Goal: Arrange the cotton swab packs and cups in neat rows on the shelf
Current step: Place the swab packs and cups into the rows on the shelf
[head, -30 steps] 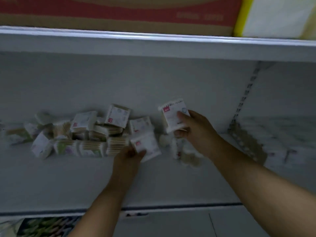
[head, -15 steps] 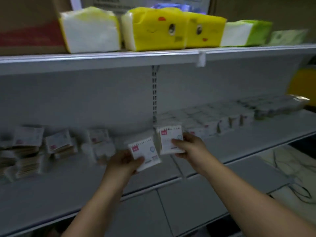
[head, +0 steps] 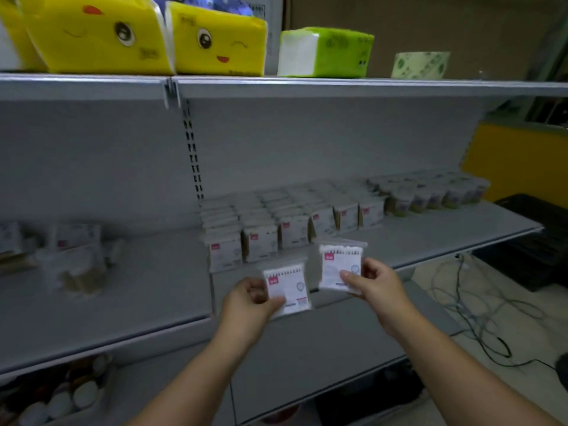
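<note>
My left hand (head: 247, 305) pinches a white cotton swab pack (head: 289, 290) with a red logo, held upright in front of the grey shelf (head: 430, 238). My right hand (head: 373, 282) pinches a second swab pack (head: 336, 265) a little higher and to the right. Behind both packs, neat rows of swab packs (head: 276, 229) stand on the right shelf section. Rows of swab cups (head: 436, 195) stand further right. A loose, blurred heap of swab packs (head: 67, 256) lies on the left shelf section.
The upper shelf carries yellow tissue packs (head: 147, 35), a green tissue pack (head: 329, 53) and a pale roll (head: 421, 65). Cables (head: 479, 305) trail on the floor at right beside a dark crate (head: 534, 241). Round items (head: 61, 398) fill the lower left shelf.
My view swung right from the loose heap to the arranged rows. Both hands carried their swab packs rightward, now in front of the right shelf section.
</note>
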Motion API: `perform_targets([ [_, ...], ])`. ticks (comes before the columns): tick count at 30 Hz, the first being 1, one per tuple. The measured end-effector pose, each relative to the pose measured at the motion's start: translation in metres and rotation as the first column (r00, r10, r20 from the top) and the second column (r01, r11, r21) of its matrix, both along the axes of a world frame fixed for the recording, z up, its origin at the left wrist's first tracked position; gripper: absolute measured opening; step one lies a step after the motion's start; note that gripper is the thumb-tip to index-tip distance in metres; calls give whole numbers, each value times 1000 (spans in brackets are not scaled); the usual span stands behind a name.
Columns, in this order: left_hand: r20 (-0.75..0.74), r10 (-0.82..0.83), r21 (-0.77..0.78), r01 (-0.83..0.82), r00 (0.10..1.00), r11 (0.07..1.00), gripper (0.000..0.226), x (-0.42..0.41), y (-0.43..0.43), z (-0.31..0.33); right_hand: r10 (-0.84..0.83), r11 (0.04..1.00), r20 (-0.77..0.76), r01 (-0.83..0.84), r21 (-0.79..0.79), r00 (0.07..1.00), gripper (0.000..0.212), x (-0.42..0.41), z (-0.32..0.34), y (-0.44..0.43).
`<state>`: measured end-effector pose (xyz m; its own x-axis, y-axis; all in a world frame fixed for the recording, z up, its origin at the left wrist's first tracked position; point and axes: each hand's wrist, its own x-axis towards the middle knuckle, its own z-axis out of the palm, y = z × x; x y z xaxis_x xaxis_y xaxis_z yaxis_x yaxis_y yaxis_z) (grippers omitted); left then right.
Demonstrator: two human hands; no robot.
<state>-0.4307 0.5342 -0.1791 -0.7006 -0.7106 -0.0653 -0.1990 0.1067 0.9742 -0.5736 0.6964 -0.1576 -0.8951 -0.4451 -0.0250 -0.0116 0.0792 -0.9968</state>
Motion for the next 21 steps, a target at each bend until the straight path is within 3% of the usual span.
perform_targets([
  [7, 68, 92, -294, -68, 993, 953, 23, -65, -5, 0, -72, 984, -138, 92, 150, 988, 17, -55, -15, -15],
  [10, 105, 116, -321, -76, 988, 944, 21, -88, -8, 2, -64, 953, -216, 123, 276, 974, 17, -77, -26, -28],
  [15, 119, 180, -359, -127, 976, 925, 30, -119, -17, -7, 43, 859, -399, 170, 483, 916, 13, -113, -21, -43],
  [17, 113, 200, -384, -143, 973, 912, 38, -124, -17, -11, 99, 831, -454, 177, 528, 886, 29, -124, -22, -47],
  [21, 183, 240, -540, -107, 953, 835, 28, -132, -10, -8, 203, 850, -427, 57, 523, 881, 29, -145, -26, -54],
])
